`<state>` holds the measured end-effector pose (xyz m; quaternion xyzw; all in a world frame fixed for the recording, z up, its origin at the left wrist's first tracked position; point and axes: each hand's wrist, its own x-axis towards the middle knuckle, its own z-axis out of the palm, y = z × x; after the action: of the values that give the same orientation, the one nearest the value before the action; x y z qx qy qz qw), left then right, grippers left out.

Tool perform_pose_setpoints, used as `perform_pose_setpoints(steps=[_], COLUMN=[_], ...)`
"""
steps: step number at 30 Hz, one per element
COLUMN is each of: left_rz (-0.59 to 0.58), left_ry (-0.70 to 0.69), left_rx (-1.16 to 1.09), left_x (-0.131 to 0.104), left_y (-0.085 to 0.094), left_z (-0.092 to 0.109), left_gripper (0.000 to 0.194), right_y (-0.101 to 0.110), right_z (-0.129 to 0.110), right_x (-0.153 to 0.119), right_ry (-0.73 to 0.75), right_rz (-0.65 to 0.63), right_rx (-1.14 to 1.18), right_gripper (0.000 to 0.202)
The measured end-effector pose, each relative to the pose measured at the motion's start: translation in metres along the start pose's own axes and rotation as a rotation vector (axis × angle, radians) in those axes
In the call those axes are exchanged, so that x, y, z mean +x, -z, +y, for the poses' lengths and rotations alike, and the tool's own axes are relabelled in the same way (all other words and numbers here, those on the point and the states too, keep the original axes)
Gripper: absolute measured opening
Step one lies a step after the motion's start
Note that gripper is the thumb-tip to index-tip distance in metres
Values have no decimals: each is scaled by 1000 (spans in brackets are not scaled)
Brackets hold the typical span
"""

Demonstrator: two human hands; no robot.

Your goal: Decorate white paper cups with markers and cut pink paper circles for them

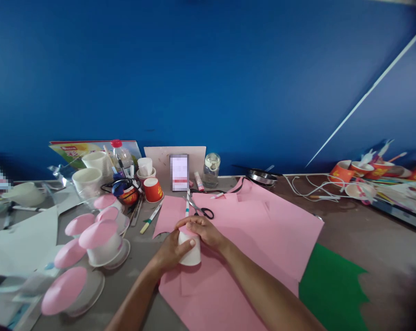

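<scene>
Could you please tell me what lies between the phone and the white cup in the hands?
In the head view, a slim white marker and black-handled scissors lie between the phone and the white cup; pink paper also shows there.

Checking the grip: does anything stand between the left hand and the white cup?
Nothing visible does. The left hand grips the white cup directly, thumb on its wall; the scissors lie farther back.

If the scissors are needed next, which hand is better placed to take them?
Probably the right hand: it lies nearer the scissors, while the left hand curls around the white cup and could keep it steady.
</scene>
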<state>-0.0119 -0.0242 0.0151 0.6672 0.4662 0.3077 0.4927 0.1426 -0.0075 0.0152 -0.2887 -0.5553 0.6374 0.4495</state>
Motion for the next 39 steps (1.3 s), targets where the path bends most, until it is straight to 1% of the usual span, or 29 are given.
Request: perform_pose_setpoints(steps=[6,10,12,14,16,18,20,23,25,30,34,37,39], left_rz=[-3,-1,-7,-6,1,13,35,66,101,253,360,454,476], left_ry=[14,16,19,17,4,-10,-15,-12,-16,-21,-76,-68,-75], left_rx=[32,30,18,2,-10,-15,-26,-52,-51,-58,-53,-57,-111], left_x=[-1,-1,-1,-1,0,0,0,0,-1,-1,0,2,3], left_y=[1,1,1,1,1,0,0,-1,-1,-2,-2,-1,1], left_z=[4,5,4,3,2,2,2,2,3,10,8,5,4], left_gripper=[37,37,38,38,40,42,43,45,46,45,47,45,44], right_y=[1,1,1,2,2,2,2,0,-2,-6,-3,1,4], right_z=[3,1,-1,-2,0,4,8,10,9,8,12,17,22], right_x=[1,1,1,1,1,1,1,1,1,1,2,5,7], right_ry=[5,-3,6,20,17,1,-4,8,4,-18,-5,-7,10], right_rz=[-3,-17,-26,-34,-26,-5,35,115,150,192,179,186,181], right_rx=[-4,-2,-13,-4,82,216,316,382,410,408,401,350,313], right_gripper=[29,29,31,38,47,52,52,52,52,53,51,50,51])
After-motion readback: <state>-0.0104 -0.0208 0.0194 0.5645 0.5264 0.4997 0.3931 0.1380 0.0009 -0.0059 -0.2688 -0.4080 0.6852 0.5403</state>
